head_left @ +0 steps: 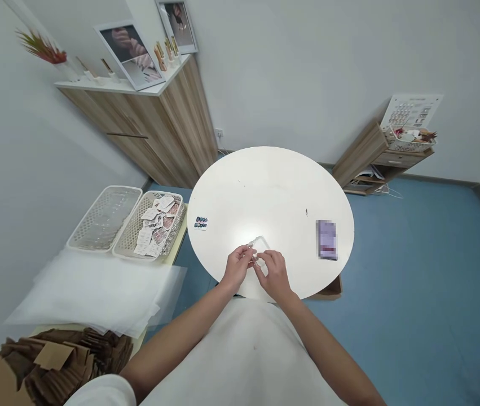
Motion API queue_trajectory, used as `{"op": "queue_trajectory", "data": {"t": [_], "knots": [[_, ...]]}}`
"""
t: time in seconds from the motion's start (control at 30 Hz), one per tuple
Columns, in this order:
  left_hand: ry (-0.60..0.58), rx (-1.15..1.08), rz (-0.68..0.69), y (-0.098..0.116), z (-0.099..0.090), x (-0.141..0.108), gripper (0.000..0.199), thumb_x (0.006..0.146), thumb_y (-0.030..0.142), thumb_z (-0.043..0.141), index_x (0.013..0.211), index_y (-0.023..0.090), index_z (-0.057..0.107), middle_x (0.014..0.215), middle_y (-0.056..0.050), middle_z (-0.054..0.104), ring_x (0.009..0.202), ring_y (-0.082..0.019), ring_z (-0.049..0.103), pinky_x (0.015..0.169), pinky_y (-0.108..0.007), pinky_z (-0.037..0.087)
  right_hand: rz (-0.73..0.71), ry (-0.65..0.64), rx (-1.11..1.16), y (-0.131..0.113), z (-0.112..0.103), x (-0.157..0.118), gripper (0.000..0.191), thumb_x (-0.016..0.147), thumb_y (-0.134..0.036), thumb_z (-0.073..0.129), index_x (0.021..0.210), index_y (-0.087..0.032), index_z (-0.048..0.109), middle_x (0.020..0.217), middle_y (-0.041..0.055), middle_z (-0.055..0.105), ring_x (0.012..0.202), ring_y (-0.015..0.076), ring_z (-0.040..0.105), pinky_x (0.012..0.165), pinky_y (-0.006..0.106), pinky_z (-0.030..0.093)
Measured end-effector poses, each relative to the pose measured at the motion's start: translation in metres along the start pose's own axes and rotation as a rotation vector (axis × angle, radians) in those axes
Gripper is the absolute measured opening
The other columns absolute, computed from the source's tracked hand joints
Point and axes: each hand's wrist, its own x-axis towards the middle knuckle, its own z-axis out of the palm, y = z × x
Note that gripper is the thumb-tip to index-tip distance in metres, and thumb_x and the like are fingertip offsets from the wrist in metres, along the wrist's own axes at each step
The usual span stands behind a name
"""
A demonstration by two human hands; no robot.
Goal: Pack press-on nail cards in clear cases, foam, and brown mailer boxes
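A small clear plastic case (260, 245) is held over the near edge of the round white table, between both my hands. My left hand (238, 266) grips its left side with bent fingers. From the right, my right hand (274, 274) closes on the same case, thumb and fingertips close to the left fingers. Something small and pale shows at the fingertips, too small to name. Farther left on the tabletop lies a card of dark blue press-on nails (201, 223). To the right rests a purple item (327, 239), blurred by pixelation.
The round white table (273, 175) stands before me. Left are a basket of small packets (176, 226), a basket of clear plastic cases (106, 217), translucent sheets (96, 287) and folded brown cardboard (74, 366). A wooden cabinet (184, 113) stands behind, a low shelf (362, 149) at right.
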Motion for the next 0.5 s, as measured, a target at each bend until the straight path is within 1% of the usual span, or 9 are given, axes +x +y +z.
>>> {"op": "queue_trajectory", "data": {"t": [0.07, 0.13, 0.17, 0.23, 0.3, 0.4, 0.43, 0.5], "knots": [[0.019, 0.016, -0.011, -0.001, -0.004, 0.005, 0.034, 0.074, 0.046, 0.053, 0.089, 0.016, 0.059, 0.092, -0.006, 0.06, 0.08, -0.014, 0.058, 0.072, -0.029, 0.048, -0.041, -0.039, -0.017, 0.0, -0.002, 0.0, 0.028, 0.077, -0.03, 0.05, 0.104, -0.025, 0.053, 0.103, 0.008, 0.05, 0.097, 0.0228, 0.047, 0.083, 0.041, 0.037], [0.018, 0.027, -0.018, 0.001, -0.008, 0.009, 0.036, 0.073, 0.047, 0.053, 0.091, 0.017, 0.06, 0.092, -0.006, 0.058, 0.079, -0.015, 0.058, 0.07, -0.027, 0.047, -0.021, -0.013, -0.004, -0.001, -0.003, 0.0, 0.036, 0.074, -0.037, 0.054, 0.109, -0.025, 0.052, 0.112, 0.0088, 0.046, 0.106, 0.0258, 0.043, 0.088, 0.045, 0.034], [0.008, 0.029, -0.022, 0.002, -0.01, 0.011, 0.036, 0.073, 0.047, 0.054, 0.091, 0.017, 0.06, 0.09, -0.005, 0.057, 0.079, -0.014, 0.058, 0.069, -0.027, 0.047, 0.026, 0.017, 0.019, -0.001, -0.004, 0.001, 0.041, 0.073, -0.04, 0.055, 0.111, -0.025, 0.051, 0.116, 0.0094, 0.044, 0.109, 0.0271, 0.041, 0.09, 0.046, 0.032], [-0.038, 0.033, -0.03, 0.004, -0.015, 0.015, 0.036, 0.073, 0.046, 0.055, 0.092, 0.017, 0.061, 0.087, -0.004, 0.056, 0.078, -0.014, 0.059, 0.068, -0.026, 0.046, 0.17, 0.066, 0.13, 0.0, -0.005, 0.005, 0.048, 0.072, -0.043, 0.055, 0.116, -0.024, 0.046, 0.119, 0.0106, 0.042, 0.112, 0.0275, 0.039, 0.091, 0.047, 0.033], [-0.105, 0.043, -0.033, 0.006, -0.018, 0.017, 0.035, 0.073, 0.046, 0.055, 0.091, 0.017, 0.062, 0.086, -0.004, 0.055, 0.078, -0.014, 0.059, 0.068, -0.026, 0.045, 0.35, 0.071, 0.317, 0.001, -0.005, 0.009, 0.051, 0.074, -0.043, 0.053, 0.12, -0.024, 0.041, 0.118, 0.0109, 0.043, 0.106, 0.0248, 0.046, 0.086, 0.044, 0.039], [-0.17, 0.057, -0.041, 0.006, -0.022, 0.02, 0.037, 0.073, 0.046, 0.055, 0.095, 0.017, 0.062, 0.084, -0.004, 0.055, 0.077, -0.014, 0.058, 0.071, -0.028, 0.045, 0.588, 0.026, 0.613, 0.005, -0.006, 0.013, 0.045, 0.077, -0.043, 0.048, 0.117, -0.023, 0.042, 0.105, 0.0088, 0.052, 0.082, 0.0181, 0.057, 0.074, 0.037, 0.046], [-0.181, 0.062, -0.048, 0.006, -0.023, 0.021, 0.039, 0.073, 0.046, 0.055, 0.097, 0.017, 0.061, 0.085, -0.004, 0.055, 0.077, -0.014, 0.058, 0.071, -0.029, 0.045, 0.641, 0.013, 0.686, 0.006, -0.007, 0.014, 0.043, 0.077, -0.044, 0.048, 0.114, -0.023, 0.044, 0.099, 0.0073, 0.055, 0.075, 0.0163, 0.058, 0.072, 0.036, 0.046], [-0.198, 0.077, -0.066, 0.005, -0.023, 0.022, 0.042, 0.072, 0.047, 0.055, 0.1, 0.016, 0.06, 0.088, -0.006, 0.056, 0.077, -0.015, 0.058, 0.072, -0.03, 0.045, 0.698, -0.005, 0.794, 0.007, -0.01, 0.013, 0.039, 0.075, -0.043, 0.051, 0.108, -0.022, 0.048, 0.09, 0.0047, 0.058, 0.069, 0.0145, 0.059, 0.071, 0.034, 0.046]]}}
